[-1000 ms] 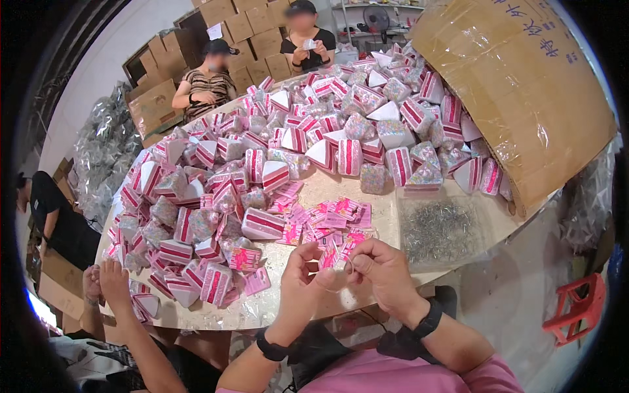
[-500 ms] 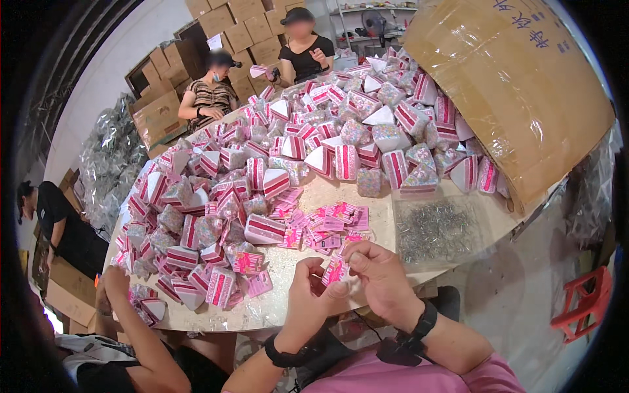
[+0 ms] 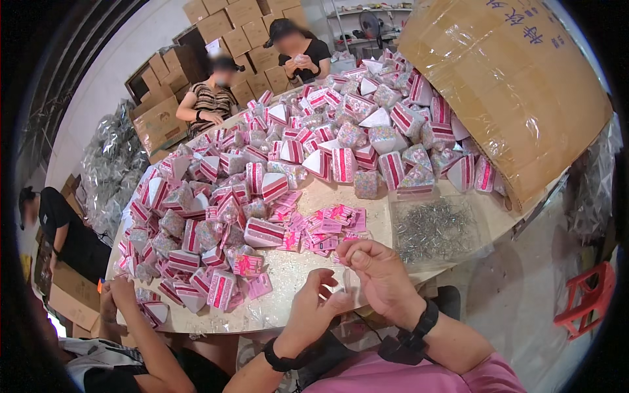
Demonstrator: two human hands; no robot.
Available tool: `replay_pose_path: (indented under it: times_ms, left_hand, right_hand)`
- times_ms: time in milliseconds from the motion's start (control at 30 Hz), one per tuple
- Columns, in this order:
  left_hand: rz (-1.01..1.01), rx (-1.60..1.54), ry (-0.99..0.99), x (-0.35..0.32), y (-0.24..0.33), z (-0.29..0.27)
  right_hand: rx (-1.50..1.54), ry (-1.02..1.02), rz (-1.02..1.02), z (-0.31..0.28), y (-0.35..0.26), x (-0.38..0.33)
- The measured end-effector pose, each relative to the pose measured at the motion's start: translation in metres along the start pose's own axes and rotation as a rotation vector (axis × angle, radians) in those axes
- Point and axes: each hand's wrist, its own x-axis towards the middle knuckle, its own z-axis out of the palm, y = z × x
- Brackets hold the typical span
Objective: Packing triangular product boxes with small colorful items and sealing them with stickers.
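My right hand [image 3: 380, 272] is closed in a pinch over the front of the table. A thin pale strip [image 3: 348, 281] shows just below its fingertips; I cannot make out what it is. Close beside it, my left hand [image 3: 313, 301] has its fingers curled but apart from the thumb, with nothing visible between them. Beyond both hands lie loose pink printed cards [image 3: 327, 226]. A large heap of toy cake slices [image 3: 265, 232], pink and white with glittery sides, covers much of the table. To the right, a clear shallow tray [image 3: 483, 236] holds many small metal pieces.
A big taped cardboard box [image 3: 504, 85] leans over the table's right side. A red stool [image 3: 585, 301] stands on the floor at right. Co-workers sit at the far side, and a co-worker's arm [image 3: 141, 327] reaches in at near left. Stacked cartons [image 3: 246, 29] line the back.
The pink card between my hands no longer shows. My hands have moved slightly apart, the left fingers loosening. The far co-worker has brought both hands together near the face.
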Motion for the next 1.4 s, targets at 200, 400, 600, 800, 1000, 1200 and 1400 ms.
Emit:
replay_pose_path:
  times_ms: [200, 400, 600, 800, 1000, 1200, 1400]
  left_hand:
    - [0.394, 0.201, 0.197, 0.005, 0.022, -0.004]
    - [0.513, 0.379, 0.253, 0.013, 0.033, -0.005]
    - [0.622, 0.522, 0.266, 0.006, 0.020, 0.002]
    - [0.369, 0.099, -0.082, -0.001, 0.021, -0.006]
    - [0.446, 0.324, -0.339, -0.007, 0.014, -0.017]
    - [0.568, 0.501, -0.314, -0.016, -0.001, -0.016]
    - [0.118, 0.246, -0.178, -0.020, -0.003, 0.004]
  right_hand:
    - [-0.038, 0.017, 0.068, 0.006, -0.001, -0.006]
    - [-0.128, -0.045, 0.102, 0.006, -0.002, -0.007]
    - [-0.239, -0.093, 0.226, -0.002, 0.010, -0.021]
    - [-0.349, -0.204, 0.508, -0.027, 0.000, -0.040]
    - [-0.277, -0.242, 0.655, -0.046, 0.015, -0.048]
    - [-0.249, -0.229, 0.668, -0.048, 0.017, -0.046]
    - [-0.668, -0.167, 0.439, -0.025, 0.009, -0.047]
